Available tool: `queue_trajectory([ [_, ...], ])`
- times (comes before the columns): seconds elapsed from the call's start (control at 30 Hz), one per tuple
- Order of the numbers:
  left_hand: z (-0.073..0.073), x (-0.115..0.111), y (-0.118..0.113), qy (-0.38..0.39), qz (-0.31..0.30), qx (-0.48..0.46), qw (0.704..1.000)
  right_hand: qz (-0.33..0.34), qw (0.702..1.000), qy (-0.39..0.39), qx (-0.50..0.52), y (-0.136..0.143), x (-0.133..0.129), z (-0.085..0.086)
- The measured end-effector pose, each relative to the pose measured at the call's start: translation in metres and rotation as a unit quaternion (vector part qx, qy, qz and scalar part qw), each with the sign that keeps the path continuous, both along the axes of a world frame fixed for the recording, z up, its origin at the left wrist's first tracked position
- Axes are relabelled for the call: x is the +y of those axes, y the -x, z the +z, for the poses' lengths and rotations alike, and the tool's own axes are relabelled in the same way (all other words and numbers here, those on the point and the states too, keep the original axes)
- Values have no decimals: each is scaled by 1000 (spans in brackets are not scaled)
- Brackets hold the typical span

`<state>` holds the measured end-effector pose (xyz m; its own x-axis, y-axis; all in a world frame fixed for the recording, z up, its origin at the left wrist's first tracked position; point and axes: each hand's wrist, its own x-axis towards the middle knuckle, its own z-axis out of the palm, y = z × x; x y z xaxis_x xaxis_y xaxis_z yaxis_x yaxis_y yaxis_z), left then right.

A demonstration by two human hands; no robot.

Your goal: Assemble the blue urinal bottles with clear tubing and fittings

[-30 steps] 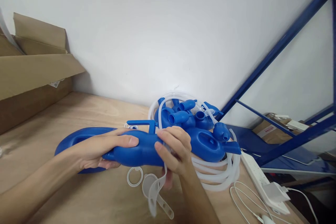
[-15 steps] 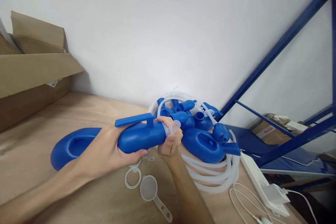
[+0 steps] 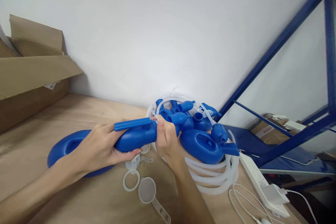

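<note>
Right-hand fingers are covering the end of a blue handled vessel (image 3: 136, 138), where a clear loop was facing outward in the earlier frame. Beneath the left forearm, a larger blue bottle (image 3: 61, 147) is lying at left on the wooden table (image 3: 86, 199), its middle hidden. Above the table, the left hand (image 3: 98, 147) is wrapping the vessel, apparently bracing it against the right hand (image 3: 166, 138), which is closing around the end, seemingly pressing; the covered rim and exact finger contact are remaining unclear. Near them, a clear disc (image 3: 147, 190) and smaller clear ring (image 3: 131, 180) are lying loose.
</note>
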<state>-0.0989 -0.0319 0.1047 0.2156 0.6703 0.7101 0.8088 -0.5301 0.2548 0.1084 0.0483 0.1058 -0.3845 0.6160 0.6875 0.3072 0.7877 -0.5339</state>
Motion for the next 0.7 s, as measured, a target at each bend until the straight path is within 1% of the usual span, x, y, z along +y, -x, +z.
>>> queue_trajectory([
  [0.1,0,2,2,6,8,-12,1000,14,1000,19,-7,-1,1,2],
  [0.2,4,4,5,60,25,-17,998,43,998,45,0,-1,4,5],
  [0.3,6,5,8,75,32,-7,997,103,992,33,68,5,6,4],
  [0.33,7,5,8,74,34,-7,997,114,989,25,96,7,6,3],
  [0.37,7,5,9,72,37,-11,997,114,986,20,123,9,6,1],
  [0.5,6,4,7,74,40,-35,996,82,976,8,203,17,5,-6],
  [0.6,7,2,4,76,24,-45,996,80,967,-31,238,19,6,-10],
  [0.7,6,1,1,69,25,-53,996,69,962,-44,262,19,7,-13],
])
